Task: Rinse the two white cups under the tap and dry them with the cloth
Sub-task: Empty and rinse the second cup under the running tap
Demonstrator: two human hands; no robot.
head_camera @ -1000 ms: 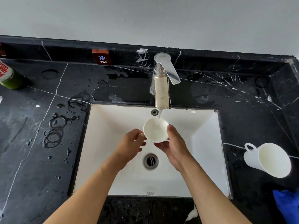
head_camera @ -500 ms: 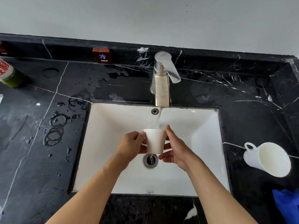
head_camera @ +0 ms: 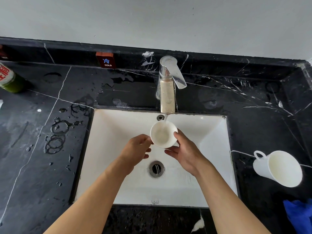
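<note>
- Over the white sink (head_camera: 211, 129), a white cup (head_camera: 163, 134) sits under the tap (head_camera: 167, 92), mouth turned up toward the camera, with a thin stream of water falling into it near the far rim.
- Left hand (head_camera: 136, 150) has its fingers curled closed at the cup's left side; the handle is hidden, so what exactly it pinches cannot be told.
- Right hand (head_camera: 184, 153) cups the right side and bottom of the cup, thumb pressed on the wall near the rim, fingers spread loosely beneath.
- Water runs into the drain (head_camera: 156, 168) below the hands.
- On the black marble desk (head_camera: 253, 107), well to the right of the sink, the second white cup (head_camera: 278, 168) lies on its side, handle to the left, mouth facing the camera.
- A blue cloth (head_camera: 298, 215) lies at the lower right edge, near that cup.
- Wet rings and droplets (head_camera: 57, 134) mark the desk left of the sink.
- A green bottle (head_camera: 10, 78) stands at the far left edge.
</note>
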